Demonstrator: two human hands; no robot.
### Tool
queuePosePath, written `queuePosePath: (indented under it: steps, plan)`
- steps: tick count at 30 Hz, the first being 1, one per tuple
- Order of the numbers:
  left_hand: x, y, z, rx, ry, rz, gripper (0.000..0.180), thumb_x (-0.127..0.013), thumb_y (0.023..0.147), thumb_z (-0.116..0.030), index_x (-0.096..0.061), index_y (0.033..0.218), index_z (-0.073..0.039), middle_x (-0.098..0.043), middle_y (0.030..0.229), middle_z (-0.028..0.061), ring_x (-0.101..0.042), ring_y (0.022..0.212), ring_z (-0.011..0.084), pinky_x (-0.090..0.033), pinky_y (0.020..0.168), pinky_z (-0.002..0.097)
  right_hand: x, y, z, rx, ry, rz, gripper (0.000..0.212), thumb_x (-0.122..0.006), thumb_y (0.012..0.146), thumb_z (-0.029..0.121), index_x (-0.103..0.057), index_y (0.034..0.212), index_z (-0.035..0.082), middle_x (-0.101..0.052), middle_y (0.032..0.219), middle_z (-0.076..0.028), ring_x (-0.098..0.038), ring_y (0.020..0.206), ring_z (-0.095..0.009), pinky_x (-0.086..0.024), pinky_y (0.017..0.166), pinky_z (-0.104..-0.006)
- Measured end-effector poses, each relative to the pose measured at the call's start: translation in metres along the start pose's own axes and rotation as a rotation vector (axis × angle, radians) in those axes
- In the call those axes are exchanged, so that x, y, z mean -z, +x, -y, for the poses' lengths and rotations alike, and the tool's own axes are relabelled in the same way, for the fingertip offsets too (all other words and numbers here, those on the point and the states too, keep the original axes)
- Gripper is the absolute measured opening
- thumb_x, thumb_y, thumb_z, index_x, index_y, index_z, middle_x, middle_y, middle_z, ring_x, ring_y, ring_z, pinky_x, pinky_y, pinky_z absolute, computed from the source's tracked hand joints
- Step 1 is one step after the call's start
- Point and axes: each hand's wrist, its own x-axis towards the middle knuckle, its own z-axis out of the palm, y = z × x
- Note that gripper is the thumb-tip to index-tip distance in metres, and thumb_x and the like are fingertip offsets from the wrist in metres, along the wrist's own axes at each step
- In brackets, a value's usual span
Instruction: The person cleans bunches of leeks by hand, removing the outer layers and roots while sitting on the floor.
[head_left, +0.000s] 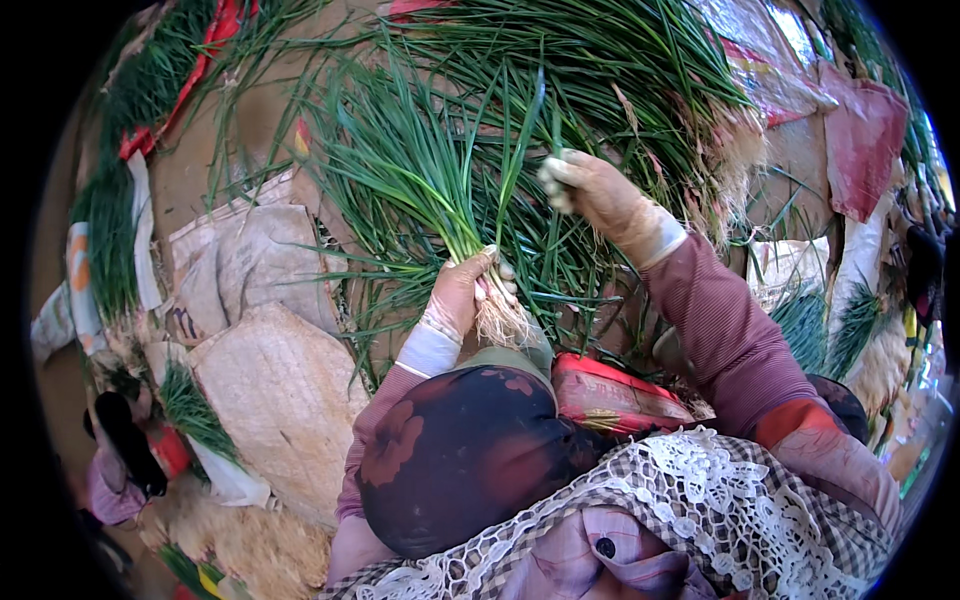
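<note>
My left hand (456,290), in a pale glove with a white cuff, is closed round the white lower ends of a bunch of green onions (430,190). Its stringy roots (504,322) hang below my fingers, above my knee, and the long green leaves fan up and to the left. To the right and a little farther off, my gloved right hand (600,197) is raised over the leaves with its fingers curled together. A green leaf stands just above those fingertips; what they hold, if anything, I cannot make out.
A large heap of green onions (590,60) lies beyond my hands, roots to the right. Pale woven sacks (280,360) cover the ground at left. A red package (615,392) sits by my knees. Another person (118,490) is at the lower left edge, near more onions.
</note>
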Motion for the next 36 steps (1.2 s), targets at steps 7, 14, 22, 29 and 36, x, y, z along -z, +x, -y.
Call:
queuePosePath:
  steps: [7,14,22,29,36]
  plan:
    - [0.003,0.003,0.002,0.005,0.048,0.047,0.017,-0.054,0.076,-0.012,-0.052,0.09,-0.002,-0.058,0.07,0.012,-0.058,0.056,0.0228,-0.051,0.049,0.037,0.01,-0.055,-0.028,-0.428,-1.411,0.326,0.029,-0.053,0.075,0.032,-0.056,0.082,0.005,-0.058,0.073,-0.011,-0.057,0.07,-0.024,-0.045,0.063,-0.0335]
    - [-0.004,0.006,0.005,-0.076,0.209,0.093,0.018,-0.052,0.076,-0.005,-0.051,0.094,-0.001,-0.056,0.068,0.0092,-0.057,0.055,0.019,-0.051,0.05,0.0301,-0.061,-0.008,-0.021,0.16,-1.35,-0.082,0.027,-0.056,0.074,0.028,-0.056,0.086,0.004,-0.056,0.071,-0.015,-0.055,0.067,-0.026,-0.044,0.063,-0.0326]
    - [0.003,0.003,0.007,-0.024,0.07,0.108,0.025,-0.053,0.076,-0.005,-0.049,0.1,0.003,-0.056,0.073,0.0088,-0.058,0.064,0.0182,-0.05,0.062,0.0303,-0.022,-0.013,-0.009,-0.071,-0.001,-0.109,0.021,-0.049,0.082,0.02,-0.05,0.096,0.003,-0.051,0.071,-0.001,-0.049,0.065,-0.008,-0.042,0.058,-0.0208]
    - [-0.019,-0.033,-0.061,-0.605,-0.121,0.418,0.027,-0.053,0.075,-0.008,-0.042,0.099,-0.002,-0.044,0.067,0.0019,-0.046,0.059,0.0125,-0.044,0.055,0.0264,0.031,-0.052,-0.046,0.174,-0.628,-0.11,0.021,-0.049,0.082,0.02,-0.055,0.098,0.008,-0.055,0.083,-0.005,-0.051,0.075,-0.015,-0.042,0.066,-0.0248]
    - [-0.027,-0.037,-0.075,-0.477,-0.259,0.64,0.036,-0.054,0.076,-0.014,-0.04,0.106,0.001,-0.04,0.057,0.0016,-0.042,0.06,0.0137,-0.041,0.061,0.0266,0.028,-0.038,-0.052,0.149,-1.25,-0.381,0.022,-0.054,0.075,0.03,-0.058,0.084,0.01,-0.058,0.08,-0.009,-0.056,0.076,-0.026,-0.045,0.066,-0.0338]
